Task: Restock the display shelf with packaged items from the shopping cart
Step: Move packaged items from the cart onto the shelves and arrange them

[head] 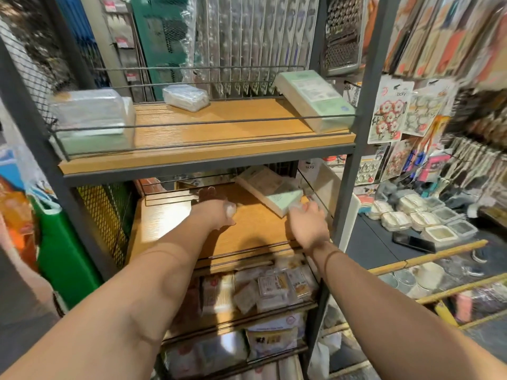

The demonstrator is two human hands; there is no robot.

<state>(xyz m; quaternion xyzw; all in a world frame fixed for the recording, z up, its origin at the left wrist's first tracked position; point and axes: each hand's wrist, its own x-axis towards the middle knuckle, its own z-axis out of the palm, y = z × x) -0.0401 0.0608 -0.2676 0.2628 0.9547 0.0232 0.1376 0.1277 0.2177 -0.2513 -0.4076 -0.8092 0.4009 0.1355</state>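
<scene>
- While both arms reach into the middle shelf (247, 237) at frame centre, the left hand (216, 212) curls round a small clear packet (230, 209).
- Right hand (307, 223) grips the near corner of a pale green box (270, 189), which lies tilted on that shelf.
- Upper shelf (219, 138) carries another green box (315, 100) at right, a wrapped pack (90, 119) at left and a small white pack (185, 97) at the back.

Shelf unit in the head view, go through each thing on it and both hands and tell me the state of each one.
Top shelf: partly stocked, middle bare.
Green pack: lying angled at the top shelf's right end.
Wrapped stack: lying at the left end.
Small clear packet: lying at the back.
Middle shelf: mostly bare.
Mint pack: tilted on the middle shelf.
Right hand: grips the mint pack's near corner.
Left hand: blurred, grip unclear.
</scene>
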